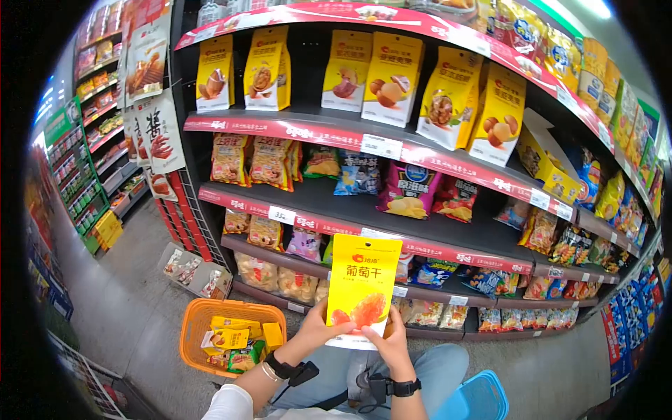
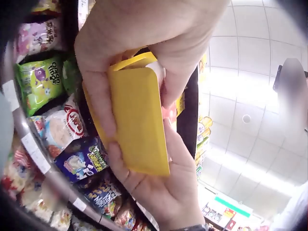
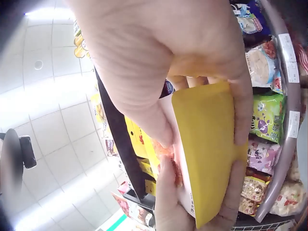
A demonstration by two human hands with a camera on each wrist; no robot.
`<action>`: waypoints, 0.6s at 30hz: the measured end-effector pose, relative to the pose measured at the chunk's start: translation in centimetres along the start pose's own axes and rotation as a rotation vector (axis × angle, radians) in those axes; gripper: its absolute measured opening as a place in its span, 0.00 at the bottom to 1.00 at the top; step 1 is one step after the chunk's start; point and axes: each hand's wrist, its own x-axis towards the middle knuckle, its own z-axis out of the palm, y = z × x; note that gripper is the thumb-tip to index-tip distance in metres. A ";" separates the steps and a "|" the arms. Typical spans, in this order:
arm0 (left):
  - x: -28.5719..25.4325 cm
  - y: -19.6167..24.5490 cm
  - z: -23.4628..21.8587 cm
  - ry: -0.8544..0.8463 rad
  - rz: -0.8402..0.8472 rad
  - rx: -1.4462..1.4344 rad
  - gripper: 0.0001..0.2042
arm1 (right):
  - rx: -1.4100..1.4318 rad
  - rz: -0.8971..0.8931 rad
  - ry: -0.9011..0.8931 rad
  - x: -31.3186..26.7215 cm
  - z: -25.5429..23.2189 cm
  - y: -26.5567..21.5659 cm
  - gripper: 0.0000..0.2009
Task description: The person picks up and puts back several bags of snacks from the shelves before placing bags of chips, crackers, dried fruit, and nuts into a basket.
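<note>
Both hands hold a yellow and white bag of raisins upright in front of the shelves, its printed front facing me. My left hand grips the lower left edge, thumb on the front. At the lower right edge my right hand grips it the same way, the two thumbs close together. In the left wrist view the bag's folded yellow base shows between the hands, fingers behind it. The right wrist view shows that base from the other side.
Yellow pouches stand on the upper shelf, with snack bags below. An orange basket holding several yellow packs is on the floor at left. A blue plastic stool or basket is at lower right. A carton sits by the shelf foot.
</note>
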 end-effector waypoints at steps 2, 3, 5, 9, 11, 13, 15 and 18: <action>0.5 0.8 -0.8 0.026 0.036 0.044 0.29 | -0.027 -0.002 -0.015 1.1 0.8 -0.9 0.31; 0.6 2.5 -0.7 0.037 0.061 0.008 0.30 | -0.055 -0.019 -0.029 1.8 1.2 -1.5 0.31; 1.8 4.1 -1.9 0.067 0.137 0.098 0.30 | -0.156 -0.110 -0.095 3.8 1.7 -2.6 0.30; 4.1 8.2 -3.0 0.180 0.207 0.012 0.34 | -0.382 -0.182 -0.146 8.3 3.5 -7.0 0.33; 5.5 11.2 -3.2 0.251 0.342 0.012 0.34 | -0.476 -0.300 -0.172 11.0 4.7 -9.1 0.34; 7.0 13.2 -3.8 0.302 0.471 -0.004 0.31 | -0.466 -0.382 -0.200 13.5 6.1 -11.5 0.32; 8.5 15.3 -4.6 0.345 0.530 0.072 0.24 | -0.454 -0.407 -0.211 16.0 7.3 -13.4 0.32; 11.3 18.6 -6.3 0.330 0.629 0.201 0.19 | -0.424 -0.503 -0.221 20.3 8.6 -14.8 0.30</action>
